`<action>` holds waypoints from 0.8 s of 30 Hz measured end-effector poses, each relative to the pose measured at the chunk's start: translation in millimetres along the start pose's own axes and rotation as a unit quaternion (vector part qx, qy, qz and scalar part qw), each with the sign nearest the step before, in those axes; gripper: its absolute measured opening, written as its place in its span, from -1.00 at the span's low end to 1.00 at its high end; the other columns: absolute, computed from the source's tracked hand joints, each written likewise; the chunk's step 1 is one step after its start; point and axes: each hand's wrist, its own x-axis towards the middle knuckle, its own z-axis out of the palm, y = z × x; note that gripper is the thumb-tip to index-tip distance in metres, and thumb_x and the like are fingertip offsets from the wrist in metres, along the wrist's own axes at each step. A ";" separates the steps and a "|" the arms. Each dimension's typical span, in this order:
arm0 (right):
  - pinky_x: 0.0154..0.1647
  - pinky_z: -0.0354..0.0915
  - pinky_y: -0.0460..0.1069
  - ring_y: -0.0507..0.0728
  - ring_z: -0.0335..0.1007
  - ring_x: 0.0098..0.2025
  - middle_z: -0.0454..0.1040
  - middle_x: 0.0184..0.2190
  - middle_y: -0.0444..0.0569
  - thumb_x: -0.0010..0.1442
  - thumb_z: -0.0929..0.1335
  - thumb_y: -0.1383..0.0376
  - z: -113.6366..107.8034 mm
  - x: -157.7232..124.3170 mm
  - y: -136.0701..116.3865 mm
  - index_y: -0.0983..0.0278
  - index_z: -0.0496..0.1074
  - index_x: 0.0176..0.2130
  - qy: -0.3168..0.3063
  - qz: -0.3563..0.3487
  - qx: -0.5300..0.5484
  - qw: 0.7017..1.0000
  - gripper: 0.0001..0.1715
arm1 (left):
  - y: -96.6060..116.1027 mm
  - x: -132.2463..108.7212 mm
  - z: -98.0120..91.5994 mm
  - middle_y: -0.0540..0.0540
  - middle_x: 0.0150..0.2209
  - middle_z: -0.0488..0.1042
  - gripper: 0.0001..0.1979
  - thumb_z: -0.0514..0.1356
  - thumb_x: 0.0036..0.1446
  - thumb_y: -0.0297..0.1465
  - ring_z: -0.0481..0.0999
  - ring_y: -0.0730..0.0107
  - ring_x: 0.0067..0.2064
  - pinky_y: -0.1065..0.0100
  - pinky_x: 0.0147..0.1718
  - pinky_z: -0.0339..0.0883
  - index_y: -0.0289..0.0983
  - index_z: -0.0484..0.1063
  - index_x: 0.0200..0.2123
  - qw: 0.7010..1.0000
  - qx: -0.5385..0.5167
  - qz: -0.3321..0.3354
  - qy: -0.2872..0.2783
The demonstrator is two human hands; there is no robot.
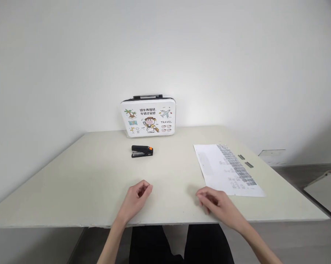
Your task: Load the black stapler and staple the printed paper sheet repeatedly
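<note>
My left hand [137, 200] rests near the front edge of the table, its fingers curled into a loose fist with nothing in them. To the right, my right hand [216, 205] is curled in the same way, just off the near left corner of a printed sheet of paper [213, 165]. A black stapler [142, 151] with an orange patch lies beyond my left hand, apart from it. Two small grey strips of staples [249, 165] lie beside the paper's right edge.
A white carry case [149, 117] with cartoon prints and a black handle stands upright at the table's back, by the wall. The pale table [80, 183] ends in front of my legs. A wall plate [272, 152] is at the right, and a white object [326, 192] lies beyond the table's right edge.
</note>
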 end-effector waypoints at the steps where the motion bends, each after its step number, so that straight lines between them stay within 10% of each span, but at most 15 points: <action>1: -0.41 0.33 0.03 0.15 0.42 -0.45 0.55 -0.42 -0.09 0.44 0.24 -0.07 5.0 1.6 -2.2 0.09 0.53 -0.22 -0.010 -0.006 -0.002 1.000 -0.56 | 0.0 -0.7 0.1 0.08 -0.52 0.16 -0.67 0.20 0.26 -0.15 0.12 0.41 -0.45 0.38 -0.45 0.01 -0.21 0.31 -0.48 1.000 0.001 -0.003 -0.004; 11: -0.43 0.37 0.05 0.17 0.45 -0.48 0.54 -0.45 -0.10 0.39 0.28 -0.13 5.1 0.0 13.0 0.06 0.54 -0.12 0.063 0.029 -0.014 0.997 -0.58 | -8.2 -7.3 8.1 0.10 -0.51 -0.11 -0.60 0.14 0.14 -0.32 -0.09 0.44 -0.45 0.34 -0.46 -0.16 -0.18 -0.11 -0.51 0.999 0.040 0.010 0.009; 24: -0.47 0.26 0.01 0.12 0.30 -0.53 0.53 -0.49 -0.12 0.39 0.27 -0.13 7.3 1.0 9.1 0.08 0.55 -0.13 0.070 0.039 -0.013 0.997 -0.55 | -11.3 -9.6 6.7 0.10 -0.55 -0.07 -0.73 0.07 -0.01 -0.45 -0.10 0.44 -0.47 0.32 -0.48 -0.22 -0.18 -0.08 -0.53 0.999 0.049 0.002 0.013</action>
